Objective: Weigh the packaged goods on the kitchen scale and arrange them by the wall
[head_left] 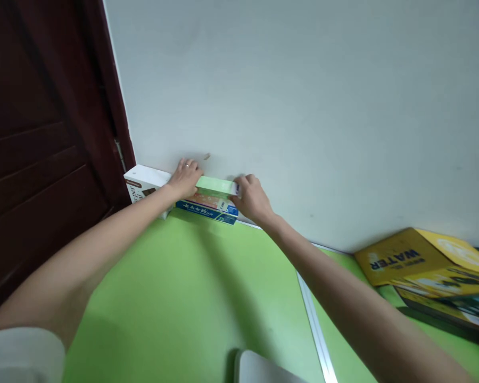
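A long, narrow box with a pale green top (216,184) lies against the wall, on top of a blue box with a patterned orange front (207,210). My left hand (186,178), with a ring on one finger, is closed over the left end of the pale green box. Gripping its right end is my right hand (252,198), fingers bent round the corner. A white box with brown print (149,174) stands just left of the stack, partly behind my left forearm. My fingertips on the wall side are hidden.
The boxes rest on a green tabletop (175,298) along a pale wall (287,101). Yellow cartons, one marked WATER (397,259), lie at the right. A dark red door (35,143) borders the left. A white rounded object (263,368) shows at the bottom.
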Demonstrator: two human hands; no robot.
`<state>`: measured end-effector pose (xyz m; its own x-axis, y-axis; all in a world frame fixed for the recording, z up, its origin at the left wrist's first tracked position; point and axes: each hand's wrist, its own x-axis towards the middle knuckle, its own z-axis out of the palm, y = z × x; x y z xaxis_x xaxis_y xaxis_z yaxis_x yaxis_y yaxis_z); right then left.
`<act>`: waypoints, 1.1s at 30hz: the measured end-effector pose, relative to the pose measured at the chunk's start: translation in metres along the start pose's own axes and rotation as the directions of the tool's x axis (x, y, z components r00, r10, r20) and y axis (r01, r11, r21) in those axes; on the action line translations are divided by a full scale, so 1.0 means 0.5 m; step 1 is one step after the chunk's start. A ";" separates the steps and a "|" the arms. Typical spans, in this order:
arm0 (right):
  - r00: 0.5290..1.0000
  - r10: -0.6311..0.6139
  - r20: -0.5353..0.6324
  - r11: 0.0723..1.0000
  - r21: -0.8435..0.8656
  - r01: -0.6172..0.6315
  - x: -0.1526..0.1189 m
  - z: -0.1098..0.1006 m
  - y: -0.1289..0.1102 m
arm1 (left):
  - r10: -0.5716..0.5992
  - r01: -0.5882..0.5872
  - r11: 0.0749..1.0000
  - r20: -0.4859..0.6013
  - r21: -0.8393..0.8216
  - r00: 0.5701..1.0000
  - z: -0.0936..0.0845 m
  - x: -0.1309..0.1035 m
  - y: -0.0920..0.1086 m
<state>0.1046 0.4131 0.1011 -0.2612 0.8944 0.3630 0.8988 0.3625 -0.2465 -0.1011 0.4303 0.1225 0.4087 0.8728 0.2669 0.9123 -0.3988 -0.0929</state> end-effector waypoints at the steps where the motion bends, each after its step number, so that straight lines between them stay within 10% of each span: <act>1: 1.000 -0.004 -0.004 1.000 0.018 0.004 -0.028 -0.025 0.006 | 0.021 -0.021 1.000 -0.007 -0.015 1.000 -0.015 -0.016 0.016; 8: 0.970 -0.143 0.197 0.953 0.293 0.081 -0.388 -0.199 0.031 | 0.209 -0.169 0.887 0.048 -0.430 0.977 -0.075 -0.297 0.200; 15: 0.927 -0.029 0.375 0.938 0.330 -0.105 -0.695 -0.190 0.018 | 0.435 -0.281 0.801 0.192 -0.529 0.880 -0.039 -0.505 0.354; 26: 0.968 0.135 0.212 0.913 0.352 -0.204 -0.751 -0.294 0.095 | 0.157 -0.046 0.950 0.346 -0.308 0.925 -0.141 -0.485 0.232; 33: 0.929 0.085 0.360 0.854 0.453 -0.254 -0.747 -0.227 0.038 | 0.166 0.162 0.842 0.532 -0.514 0.830 -0.093 -0.519 0.277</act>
<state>0.2592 0.0561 0.0629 -0.2927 0.9562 -0.0076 0.6747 0.2009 -0.7102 -0.0821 0.1357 0.0851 0.5039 0.8084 -0.3043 0.8215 -0.3396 0.4580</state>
